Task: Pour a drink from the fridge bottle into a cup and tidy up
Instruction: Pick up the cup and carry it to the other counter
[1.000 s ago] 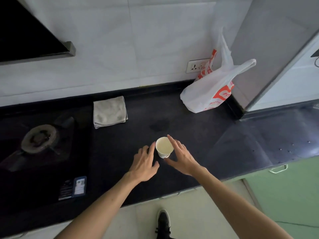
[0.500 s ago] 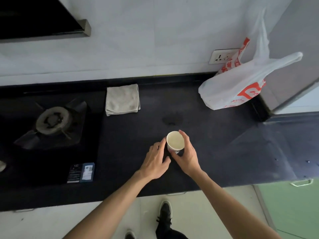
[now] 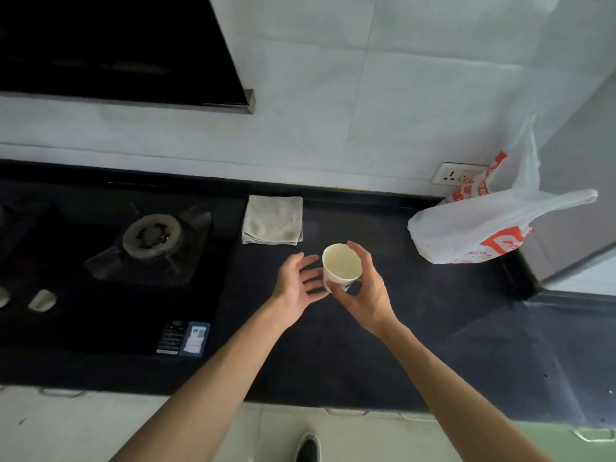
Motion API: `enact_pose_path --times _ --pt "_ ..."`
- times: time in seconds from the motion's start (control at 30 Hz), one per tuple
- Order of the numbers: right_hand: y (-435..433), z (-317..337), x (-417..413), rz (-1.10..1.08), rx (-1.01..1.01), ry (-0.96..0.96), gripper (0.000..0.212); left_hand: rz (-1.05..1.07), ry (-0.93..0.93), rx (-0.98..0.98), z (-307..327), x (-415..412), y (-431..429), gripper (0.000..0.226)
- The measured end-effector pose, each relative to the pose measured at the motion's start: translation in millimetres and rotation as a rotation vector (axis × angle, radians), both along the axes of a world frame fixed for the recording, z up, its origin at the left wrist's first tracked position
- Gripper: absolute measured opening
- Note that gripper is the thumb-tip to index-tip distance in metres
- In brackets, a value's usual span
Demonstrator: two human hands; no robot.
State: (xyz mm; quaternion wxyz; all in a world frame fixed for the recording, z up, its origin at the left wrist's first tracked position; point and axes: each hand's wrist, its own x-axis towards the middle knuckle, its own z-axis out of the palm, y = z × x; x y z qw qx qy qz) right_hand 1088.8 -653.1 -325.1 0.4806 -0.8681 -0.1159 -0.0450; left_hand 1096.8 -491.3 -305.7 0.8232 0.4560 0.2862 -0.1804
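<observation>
A white paper cup (image 3: 340, 265) with pale liquid inside is held above the dark countertop (image 3: 433, 328), slightly tilted. My right hand (image 3: 365, 291) wraps around its right side and base. Just left of the cup is my left hand (image 3: 298, 285), palm turned up and fingers spread, with the fingertips close to the cup's wall. No bottle is in view.
A folded grey cloth (image 3: 272, 220) lies behind the cup by the wall. To the left is a gas hob with a burner (image 3: 151, 233). A white and red plastic bag (image 3: 483, 228) stands at the back right below a wall socket (image 3: 458, 174). A range hood (image 3: 116, 48) hangs upper left.
My right hand has closed on the cup and lifted it off the counter. The left hand has opened beside it. The camera view has shifted right and up.
</observation>
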Motion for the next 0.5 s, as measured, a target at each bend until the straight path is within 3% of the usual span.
enact_pose_path --times 0.17,0.5 --pt "35.4 26.9 3.1 0.076 0.037 -0.033 0.079 0.103 -0.037 -0.137 26.1 -11.6 41.3 0.050" --pt "142.3 56.5 -15.0 0.266 0.078 0.035 0.074 0.301 -0.060 -0.156 52.0 -63.5 137.8 0.054"
